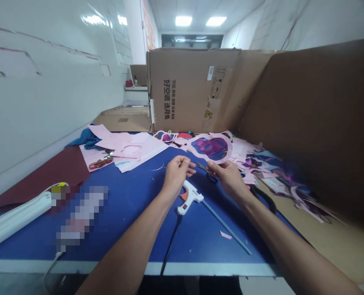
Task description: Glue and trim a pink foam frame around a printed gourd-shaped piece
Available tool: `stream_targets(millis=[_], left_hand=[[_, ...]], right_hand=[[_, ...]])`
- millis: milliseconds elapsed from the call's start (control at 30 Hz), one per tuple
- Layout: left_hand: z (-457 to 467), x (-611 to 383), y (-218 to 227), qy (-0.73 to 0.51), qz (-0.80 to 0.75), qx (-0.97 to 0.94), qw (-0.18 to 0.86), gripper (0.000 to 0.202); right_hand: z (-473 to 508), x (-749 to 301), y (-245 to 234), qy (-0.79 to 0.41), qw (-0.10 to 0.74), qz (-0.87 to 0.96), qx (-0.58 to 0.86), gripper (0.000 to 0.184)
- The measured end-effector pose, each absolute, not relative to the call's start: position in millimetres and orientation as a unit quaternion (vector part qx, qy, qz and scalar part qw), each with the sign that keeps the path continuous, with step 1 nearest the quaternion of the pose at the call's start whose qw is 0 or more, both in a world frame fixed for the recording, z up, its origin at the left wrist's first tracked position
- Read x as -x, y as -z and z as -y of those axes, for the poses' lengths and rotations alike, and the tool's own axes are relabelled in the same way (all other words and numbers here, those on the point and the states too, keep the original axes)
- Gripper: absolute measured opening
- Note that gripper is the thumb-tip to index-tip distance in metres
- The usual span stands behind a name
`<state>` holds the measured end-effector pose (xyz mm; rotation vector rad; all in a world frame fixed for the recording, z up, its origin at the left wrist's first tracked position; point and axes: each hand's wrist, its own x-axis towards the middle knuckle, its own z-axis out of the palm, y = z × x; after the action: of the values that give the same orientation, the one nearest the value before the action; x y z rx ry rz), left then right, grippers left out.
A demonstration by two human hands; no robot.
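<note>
Had both hands (202,174) up over a blue tabletop (132,217). The right one was closed on the lower edge of a pink-edged paper cutout (211,148) with a purple print, holding it up just above the table. The left one had its fingers pinched together right beside the cutout, but I couldn't tell what, if anything, was in them.

Black-handled scissors (209,174) lay just under the cutout, between the hands. Right below sat a white hot glue gun (189,196) with an orange trigger, its black cord (171,246) running over the near edge and a long grey rod (227,229) stretching down-right.

Pink paper sheets (132,149) and printed scraps (261,168) were piled up ahead and to the right, backed by a cardboard box (194,90). A white power strip (16,217) lay at the left edge. There was open blue left of the glue gun, and the near edge had a pale strip (151,268).
</note>
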<state>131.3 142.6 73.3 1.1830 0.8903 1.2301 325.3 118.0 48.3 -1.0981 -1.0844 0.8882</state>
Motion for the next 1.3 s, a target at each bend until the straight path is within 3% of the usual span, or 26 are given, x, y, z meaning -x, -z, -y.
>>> stream_targets(millis=[267,433,933,1300], left_hand=[[-141,-134,-71,-0.517,-0.376,-0.520,0.567,0.044],[-134,-135,-73,-0.527,-0.364,-0.530,0.556,0.029],[-132,-140,-69,-0.529,-0.344,-0.512,0.582,0.033],[-135,-141,-67,-0.554,-0.363,-0.502,0.555,0.023]], right_hand=[[-114,-320,-57,-0.388,0.633,0.472,0.475,0.047],[-111,-312,-61,-0.411,0.635,0.464,0.461,0.052],[-103,-302,-65,-0.401,0.603,0.521,0.453,0.053],[-102,-298,-61,-0.426,0.585,0.529,0.443,0.048]])
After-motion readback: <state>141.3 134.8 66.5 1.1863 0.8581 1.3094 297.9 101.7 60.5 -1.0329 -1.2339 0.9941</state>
